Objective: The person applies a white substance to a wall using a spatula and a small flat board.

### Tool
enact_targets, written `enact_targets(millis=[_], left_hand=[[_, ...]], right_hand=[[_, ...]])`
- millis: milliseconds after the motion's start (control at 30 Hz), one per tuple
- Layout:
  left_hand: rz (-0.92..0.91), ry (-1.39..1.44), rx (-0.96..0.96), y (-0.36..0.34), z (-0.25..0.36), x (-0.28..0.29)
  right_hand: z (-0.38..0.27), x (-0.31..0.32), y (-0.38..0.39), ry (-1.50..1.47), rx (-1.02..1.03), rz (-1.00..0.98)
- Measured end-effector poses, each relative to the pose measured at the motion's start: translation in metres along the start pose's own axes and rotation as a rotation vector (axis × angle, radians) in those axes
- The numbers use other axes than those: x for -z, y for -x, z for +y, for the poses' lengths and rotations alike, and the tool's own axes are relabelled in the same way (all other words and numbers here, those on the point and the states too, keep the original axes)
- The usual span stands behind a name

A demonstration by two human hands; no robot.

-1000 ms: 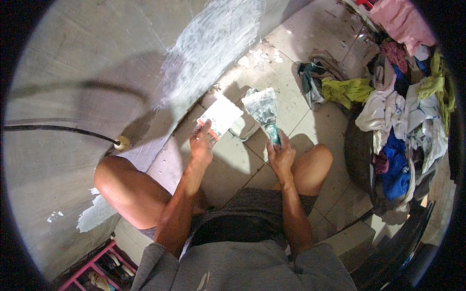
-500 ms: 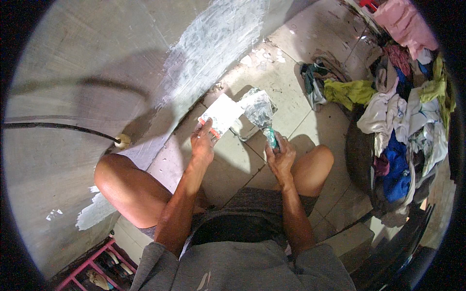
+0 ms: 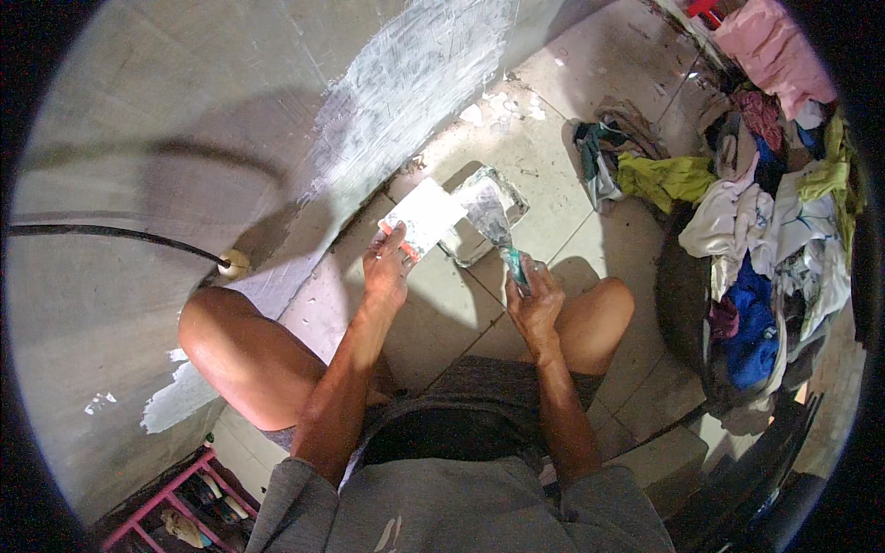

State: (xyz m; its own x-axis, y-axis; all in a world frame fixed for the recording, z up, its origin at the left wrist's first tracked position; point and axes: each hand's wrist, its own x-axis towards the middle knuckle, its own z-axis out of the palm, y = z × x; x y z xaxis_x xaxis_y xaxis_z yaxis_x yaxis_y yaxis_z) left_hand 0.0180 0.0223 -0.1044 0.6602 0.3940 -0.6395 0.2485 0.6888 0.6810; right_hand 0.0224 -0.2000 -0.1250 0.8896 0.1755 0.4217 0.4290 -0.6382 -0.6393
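Note:
My left hand (image 3: 385,269) grips a broad, flat putty spreader (image 3: 426,214) by its orange-red edge, and its pale face catches the light. In my right hand (image 3: 536,302) is a putty knife (image 3: 515,265) with a green handle. Its smeared, tapering blade lies close to the spreader's right edge; whether the two touch, I cannot tell. Below both tools, a small rectangular tray (image 3: 523,195) with a whitish, crusted rim rests on the floor, partly hidden by them.
On the left rises a grey wall (image 3: 230,74) with white putty patches (image 3: 396,83) and a black cable (image 3: 120,235). Piled clothes (image 3: 747,221) fill a dark basket at right. A pink rack (image 3: 175,502) stands at lower left. Pale tiles (image 3: 433,341) cover the floor.
The putty knife has turned and shifted slightly in my right hand, so its blade now shows narrower and more of the tray is visible. My left hand with the spreader has barely moved.

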Motion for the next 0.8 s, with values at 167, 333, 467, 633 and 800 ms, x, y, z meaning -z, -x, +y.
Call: enact_targets(millis=[167,333,467,633,800], left_hand=[[-0.019,-0.052,-0.083,-0.003,-0.003,0.002],[-0.021,-0.100,-0.135,-0.002,-0.003,0.002],[-0.042,-0.165,-0.167,-0.002,-0.002,0.007],[-0.070,-0.127,-0.205,-0.006,-0.011,0.005],[-0.135,-0.139,-0.218,-0.009,-0.017,0.007]], right_hand=[[-0.002,0.006,0.000,0.109,0.025,-0.057],[-0.001,0.009,-0.002,0.121,0.037,-0.078],[0.004,0.007,0.002,0.145,0.023,-0.116],[0.015,0.002,0.012,0.142,-0.013,-0.221],[0.013,0.001,0.012,0.207,-0.051,-0.253]])
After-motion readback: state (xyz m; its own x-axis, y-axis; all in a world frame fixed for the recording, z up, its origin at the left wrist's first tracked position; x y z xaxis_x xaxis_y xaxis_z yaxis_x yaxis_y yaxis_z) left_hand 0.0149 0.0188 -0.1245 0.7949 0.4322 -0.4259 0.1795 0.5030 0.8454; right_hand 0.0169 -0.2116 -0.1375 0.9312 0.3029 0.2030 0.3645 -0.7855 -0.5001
